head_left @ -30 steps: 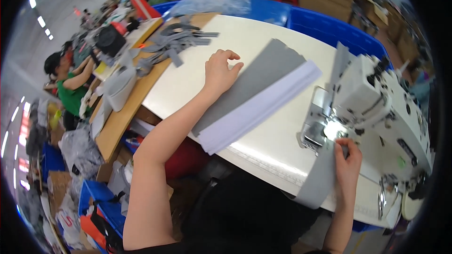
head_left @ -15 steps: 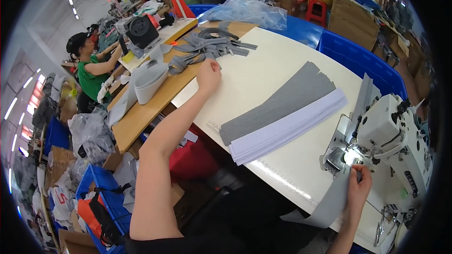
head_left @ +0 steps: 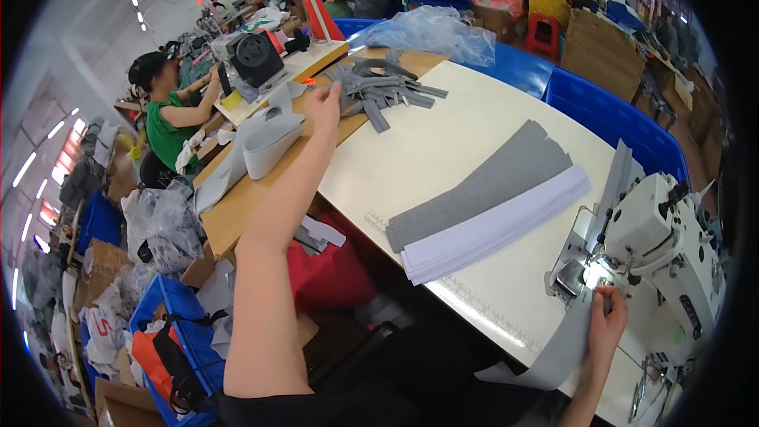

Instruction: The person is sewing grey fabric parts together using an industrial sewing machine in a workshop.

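Note:
My left arm is stretched out to the pile of grey fabric strips (head_left: 387,87) at the far side of the table. The fingers of my left hand (head_left: 324,107) are curled together at the pile's near left edge; what they hold, if anything, cannot be made out. My right hand (head_left: 607,324) is closed on the edge of a grey fabric strip (head_left: 557,352), just in front of the lit needle area of a white sewing machine (head_left: 660,225). That strip curves down over the table's front edge.
A stack of grey fabric pieces (head_left: 482,182) and a stack of pale lilac pieces (head_left: 498,225) lie mid-table. A grey fabric roll (head_left: 270,146) rests on the wooden board (head_left: 229,217). Scissors (head_left: 639,387) lie by the machine. Blue bins (head_left: 617,115) stand behind; a co-worker in green sits left.
My left hand has moved left and slightly away along the pile, and a strip now lies at the pile's near side. My right hand keeps its place at the machine. The view has shifted slightly.

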Tool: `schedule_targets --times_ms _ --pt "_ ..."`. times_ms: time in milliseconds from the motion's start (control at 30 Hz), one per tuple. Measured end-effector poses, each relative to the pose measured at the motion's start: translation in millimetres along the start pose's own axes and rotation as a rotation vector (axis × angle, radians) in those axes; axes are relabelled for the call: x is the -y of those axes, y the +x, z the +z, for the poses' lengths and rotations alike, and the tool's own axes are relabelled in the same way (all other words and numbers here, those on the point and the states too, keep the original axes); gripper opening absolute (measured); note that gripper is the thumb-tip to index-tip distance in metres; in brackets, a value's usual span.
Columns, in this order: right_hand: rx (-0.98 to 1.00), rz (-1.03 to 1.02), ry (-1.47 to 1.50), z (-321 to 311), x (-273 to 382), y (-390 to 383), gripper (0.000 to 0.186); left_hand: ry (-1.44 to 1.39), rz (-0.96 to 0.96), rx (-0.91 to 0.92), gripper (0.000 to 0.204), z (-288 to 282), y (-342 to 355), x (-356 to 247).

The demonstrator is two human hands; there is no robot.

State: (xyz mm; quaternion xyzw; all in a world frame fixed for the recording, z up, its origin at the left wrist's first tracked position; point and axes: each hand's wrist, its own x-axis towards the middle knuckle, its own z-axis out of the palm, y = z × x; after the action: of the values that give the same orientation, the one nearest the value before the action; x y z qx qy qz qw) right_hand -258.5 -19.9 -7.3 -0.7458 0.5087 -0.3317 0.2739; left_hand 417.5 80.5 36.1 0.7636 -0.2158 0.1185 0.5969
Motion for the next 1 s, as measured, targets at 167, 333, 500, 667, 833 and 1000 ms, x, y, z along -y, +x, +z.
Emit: schedule_targets --times_ms 167,333,500,667,833,1000 --pt "-0.025 0.020 0.098 -6 4 -5 0.018 -0.688 -0.497 0.287 0.031 -21 -20 -68" --pt "0.325 0.314 0.603 -31 34 -39 0.028 -0.662 -0.569 0.695 0.030 -12 -96 -128" --pt "0.399 0.203 0.886 -4 49 -58 0.019 -0.784 -0.635 1.101 0.025 -12 -204 -162" --pt "0.288 -0.242 0.729 35 100 -56 0.013 -0.780 -0.768 1.330 0.029 3 -306 -180" --pt "0.258 -0.001 0.508 42 109 -71 0.010 -0.729 -0.710 1.484 0.036 12 -356 -182" --pt "0.121 -0.045 0.365 23 104 -89 0.009 -0.652 -0.958 1.446 0.030 12 -344 -183"
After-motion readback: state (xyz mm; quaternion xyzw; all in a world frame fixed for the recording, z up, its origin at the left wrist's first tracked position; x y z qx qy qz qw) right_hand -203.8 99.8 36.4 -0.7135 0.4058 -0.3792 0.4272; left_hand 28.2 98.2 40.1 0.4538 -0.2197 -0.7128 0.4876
